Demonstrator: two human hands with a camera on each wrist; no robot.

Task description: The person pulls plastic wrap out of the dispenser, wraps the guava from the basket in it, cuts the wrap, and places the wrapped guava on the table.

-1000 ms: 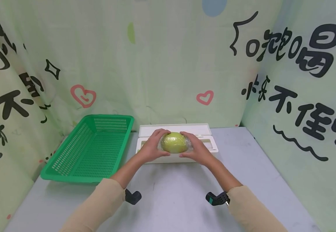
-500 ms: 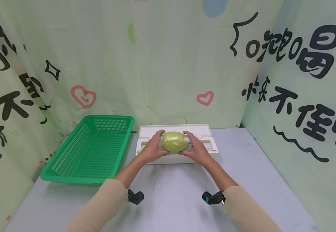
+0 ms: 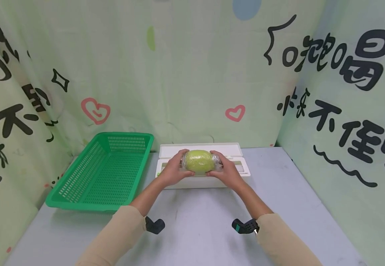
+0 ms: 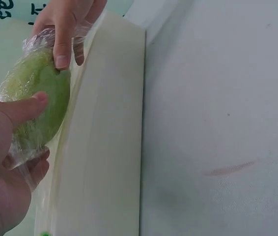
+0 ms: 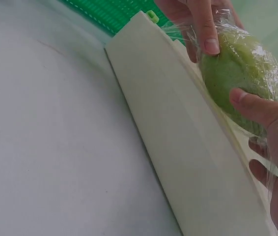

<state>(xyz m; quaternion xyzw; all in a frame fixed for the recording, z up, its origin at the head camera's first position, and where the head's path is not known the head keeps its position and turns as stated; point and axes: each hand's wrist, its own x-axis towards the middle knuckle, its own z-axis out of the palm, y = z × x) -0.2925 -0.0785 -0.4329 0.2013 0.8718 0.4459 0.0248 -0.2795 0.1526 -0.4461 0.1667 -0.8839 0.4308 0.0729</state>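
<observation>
A green mango (image 3: 199,162) wrapped in clear cling film is held level in the air between both hands. My left hand (image 3: 172,171) grips its left end, thumb on the near side. At the other end my right hand (image 3: 229,173) grips it in the same way. Bunched film sticks out past the ends of the mango (image 4: 48,88) in the left wrist view. Right behind and below the hands stands a white cling film dispenser (image 3: 197,182) with its lid (image 3: 212,148) raised. The mango and hands hide much of the dispenser's inside.
A green perforated plastic basket (image 3: 107,173) stands to the left of the dispenser. Both sit on a pale table (image 3: 199,229). Printed curtains (image 3: 192,74) close off the back and sides. A small green slider (image 5: 152,16) shows at the dispenser's left end.
Both hands have stayed on the wrapped mango, with small shifts of the fingers around its ends. The forearms have drawn slightly closer together. The basket and dispenser have not moved.
</observation>
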